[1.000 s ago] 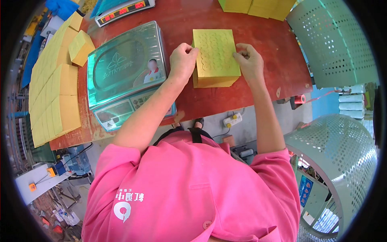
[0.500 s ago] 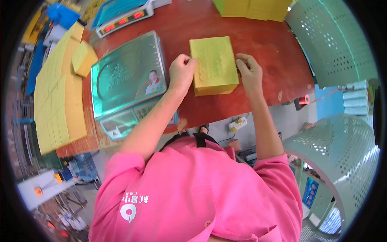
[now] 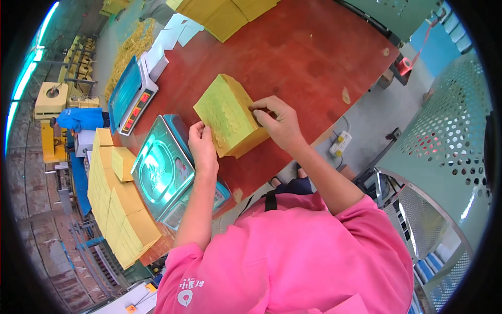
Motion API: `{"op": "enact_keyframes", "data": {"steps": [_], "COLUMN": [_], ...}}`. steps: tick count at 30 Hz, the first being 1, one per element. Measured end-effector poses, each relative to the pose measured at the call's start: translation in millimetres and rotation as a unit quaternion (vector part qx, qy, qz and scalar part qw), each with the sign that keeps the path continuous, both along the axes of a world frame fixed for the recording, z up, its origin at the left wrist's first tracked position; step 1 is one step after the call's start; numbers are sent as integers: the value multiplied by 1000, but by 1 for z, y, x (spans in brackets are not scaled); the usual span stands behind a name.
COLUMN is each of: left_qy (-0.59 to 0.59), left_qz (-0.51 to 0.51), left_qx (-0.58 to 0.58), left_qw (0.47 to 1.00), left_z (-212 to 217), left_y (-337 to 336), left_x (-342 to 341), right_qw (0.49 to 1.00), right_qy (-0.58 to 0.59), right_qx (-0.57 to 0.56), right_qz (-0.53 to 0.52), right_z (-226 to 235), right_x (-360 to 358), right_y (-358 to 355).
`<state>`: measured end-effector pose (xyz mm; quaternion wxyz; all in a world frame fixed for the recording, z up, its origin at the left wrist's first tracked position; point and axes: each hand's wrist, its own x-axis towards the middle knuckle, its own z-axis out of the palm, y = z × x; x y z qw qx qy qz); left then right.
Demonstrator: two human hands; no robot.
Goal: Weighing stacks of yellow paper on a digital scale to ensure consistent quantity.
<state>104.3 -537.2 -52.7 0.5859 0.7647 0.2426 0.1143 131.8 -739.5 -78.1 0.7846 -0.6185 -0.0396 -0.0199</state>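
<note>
A block of stacked yellow paper (image 3: 222,112) stands on the red-brown table (image 3: 293,57), turned at an angle, with a dimpled pattern across its top. My left hand (image 3: 204,149) is closed at its left side, thumb and fingertips against the edge. From the other side, my right hand (image 3: 280,123) pinches the right edge with curled fingers. Left of my left hand sits a scale (image 3: 162,167) with a shiny square pan.
A second scale (image 3: 130,102) with a lit red display stands farther back. Yellow paper blocks (image 3: 120,201) line the table's left edge, and more blocks (image 3: 222,18) sit at the far side. A green perforated metal guard (image 3: 439,131) curves at right. Someone in blue (image 3: 81,119) is far left.
The view has swung to the left, bringing more of the workshop into sight. My right hand has closed onto the block's right edge, and the block now appears turned.
</note>
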Motion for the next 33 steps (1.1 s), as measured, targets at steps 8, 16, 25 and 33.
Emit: {"op": "enact_keyframes", "data": {"steps": [8, 16, 25, 33], "left_qy": [15, -20, -40, -28], "left_qz": [6, 25, 24, 27], "left_qx": [-9, -28, -60, -44], "left_qw": [1000, 999, 997, 998], "left_z": [-3, -7, -7, -7], "left_y": [1, 0, 0, 0], "left_x": [-1, -2, -1, -4], "right_qw": [986, 924, 865, 887], "right_qy": [-68, -208, -259, -236], "right_qx": [-151, -311, -408, -376], "right_qz": [6, -78, -135, -130], "right_z": [27, 45, 66, 57], "right_x": [-4, -17, -26, -30], "right_y": [-10, 5, 12, 25]}}
